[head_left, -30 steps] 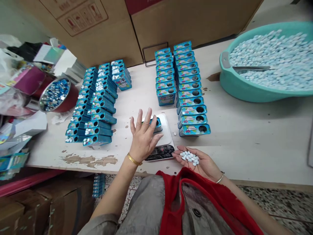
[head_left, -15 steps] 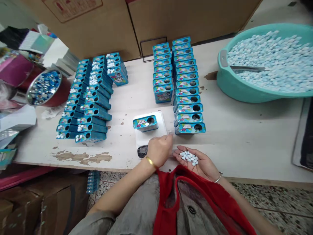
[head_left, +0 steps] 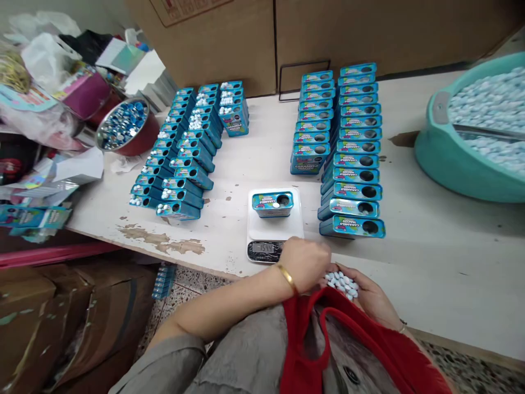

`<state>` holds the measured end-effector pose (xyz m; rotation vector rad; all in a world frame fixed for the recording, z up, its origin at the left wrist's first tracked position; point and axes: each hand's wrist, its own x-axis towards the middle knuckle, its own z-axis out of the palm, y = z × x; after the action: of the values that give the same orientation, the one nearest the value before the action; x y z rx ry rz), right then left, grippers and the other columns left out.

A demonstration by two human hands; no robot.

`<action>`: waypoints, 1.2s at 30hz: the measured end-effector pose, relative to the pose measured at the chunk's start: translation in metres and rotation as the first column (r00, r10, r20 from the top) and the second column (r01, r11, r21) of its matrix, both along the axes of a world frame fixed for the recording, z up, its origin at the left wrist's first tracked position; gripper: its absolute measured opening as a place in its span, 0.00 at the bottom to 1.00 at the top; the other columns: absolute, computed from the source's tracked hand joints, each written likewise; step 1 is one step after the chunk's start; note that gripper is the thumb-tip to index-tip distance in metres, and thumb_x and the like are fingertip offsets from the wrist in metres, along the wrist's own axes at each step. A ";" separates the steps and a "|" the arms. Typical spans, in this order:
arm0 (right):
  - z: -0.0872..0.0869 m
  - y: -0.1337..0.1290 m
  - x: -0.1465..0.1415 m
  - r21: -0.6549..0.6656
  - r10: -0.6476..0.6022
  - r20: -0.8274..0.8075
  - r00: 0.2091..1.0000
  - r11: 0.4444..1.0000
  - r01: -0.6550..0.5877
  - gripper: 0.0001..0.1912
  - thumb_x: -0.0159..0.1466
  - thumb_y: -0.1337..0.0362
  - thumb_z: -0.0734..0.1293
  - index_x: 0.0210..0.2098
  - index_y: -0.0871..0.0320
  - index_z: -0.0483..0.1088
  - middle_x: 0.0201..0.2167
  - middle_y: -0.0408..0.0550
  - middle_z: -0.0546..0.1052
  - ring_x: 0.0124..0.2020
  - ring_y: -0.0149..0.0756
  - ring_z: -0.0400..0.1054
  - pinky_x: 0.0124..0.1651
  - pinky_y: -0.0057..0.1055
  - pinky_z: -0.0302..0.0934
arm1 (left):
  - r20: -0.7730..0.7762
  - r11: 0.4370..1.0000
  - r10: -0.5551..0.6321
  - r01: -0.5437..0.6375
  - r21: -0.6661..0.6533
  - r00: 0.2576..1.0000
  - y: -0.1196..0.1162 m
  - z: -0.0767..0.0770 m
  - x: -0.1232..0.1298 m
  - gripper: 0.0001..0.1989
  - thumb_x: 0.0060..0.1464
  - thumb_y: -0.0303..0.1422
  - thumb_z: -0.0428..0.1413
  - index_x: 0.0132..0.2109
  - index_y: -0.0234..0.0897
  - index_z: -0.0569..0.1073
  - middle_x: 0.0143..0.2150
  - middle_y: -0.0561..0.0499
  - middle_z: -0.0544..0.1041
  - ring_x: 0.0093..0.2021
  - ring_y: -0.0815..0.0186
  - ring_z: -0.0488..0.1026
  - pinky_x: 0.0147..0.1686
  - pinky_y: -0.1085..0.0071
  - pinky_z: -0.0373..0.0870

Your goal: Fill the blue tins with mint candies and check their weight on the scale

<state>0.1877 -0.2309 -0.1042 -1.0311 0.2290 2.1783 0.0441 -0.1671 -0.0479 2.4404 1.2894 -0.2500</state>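
Note:
My right hand [head_left: 371,290] is cupped palm up near the table's front edge and holds a small heap of pale blue and white candies [head_left: 342,283]. Just left of it, my left hand [head_left: 305,261] is closed, its fingertips beside the candies; what they may pinch is hidden. On the white digital scale [head_left: 262,230] stands a blue tin [head_left: 264,201] with a round hole in its top and one white candy lying beside the hole. The scale's display is lit. More blue tins [head_left: 356,191] stand in two rows to the right of the scale.
At the right is a large turquoise tub [head_left: 459,169] of candies with a metal scoop. Rows of tins [head_left: 192,174] with white candies on top stand at the left, beside a metal bowl [head_left: 153,134] of blue-wrapped sweets. Cardboard boxes [head_left: 369,33] line the back.
The view has shifted, so the table's things appear moved. My left hand has drawn away from the tins to the cupped right hand, where it now partly covers the fingers.

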 end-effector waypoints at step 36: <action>0.003 0.013 -0.013 0.019 -0.055 -0.079 0.995 0.998 0.056 0.10 0.62 0.69 0.63 0.38 0.67 0.75 0.33 0.57 0.81 0.36 0.37 0.77 0.41 0.28 0.72 | 0.275 0.893 0.005 -0.128 0.432 0.962 0.084 0.048 -0.103 0.16 0.59 0.41 0.53 0.51 0.38 0.69 0.42 0.47 0.75 0.43 0.60 0.70 0.44 0.64 0.58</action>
<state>0.1751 -0.2180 -0.1013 -0.9178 0.2677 2.1689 -0.0586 -0.0831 0.0002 2.6665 1.4250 0.4340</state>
